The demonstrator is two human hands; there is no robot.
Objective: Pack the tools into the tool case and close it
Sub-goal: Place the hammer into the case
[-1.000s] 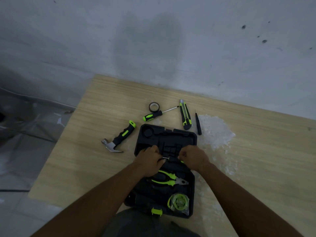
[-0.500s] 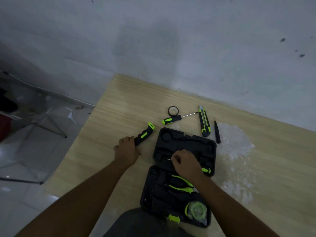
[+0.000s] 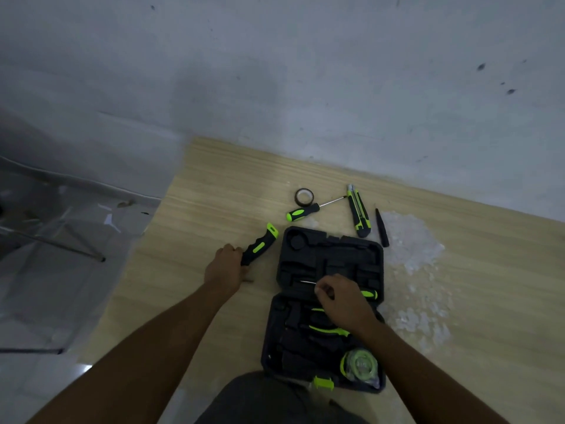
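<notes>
The black tool case (image 3: 330, 258) lies open on the wooden table (image 3: 214, 209). Pliers (image 3: 328, 328) and a green tape measure (image 3: 360, 364) sit in its near half. My right hand (image 3: 342, 298) presses a green-handled screwdriver (image 3: 368, 293) into a slot in the far half; its shaft tip pokes out to the left. My left hand (image 3: 224, 267) closes over the head end of the hammer (image 3: 260, 244), left of the case. A second screwdriver (image 3: 305, 211), a tape roll (image 3: 304, 197), a utility knife (image 3: 358, 211) and a thin black tool (image 3: 381, 228) lie beyond the case.
A patch of white crumbly debris (image 3: 412, 240) covers the table right of the case. The wall (image 3: 305, 87) rises right behind the table. The table's left edge drops to a floor with clear plastic sheeting (image 3: 61, 240).
My left hand left the case and moved left onto the hammer, where it now grips. My right hand stayed on the screwdriver in the case. The camera has shifted left.
</notes>
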